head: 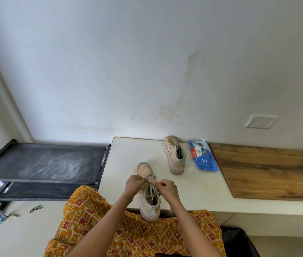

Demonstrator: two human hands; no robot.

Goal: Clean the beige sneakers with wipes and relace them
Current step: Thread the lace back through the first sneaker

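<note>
Both hands (151, 184) apparently pinching sneaker's (148, 191) laces (151, 179)

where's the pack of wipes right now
In the head view the blue pack of wipes lies on the white counter, right of the far sneaker and against the wooden board's left edge.

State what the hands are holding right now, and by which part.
Both hands pinch the lace of the near sneaker, above its tongue: the left hand holds one strand, the right hand the other.
</note>
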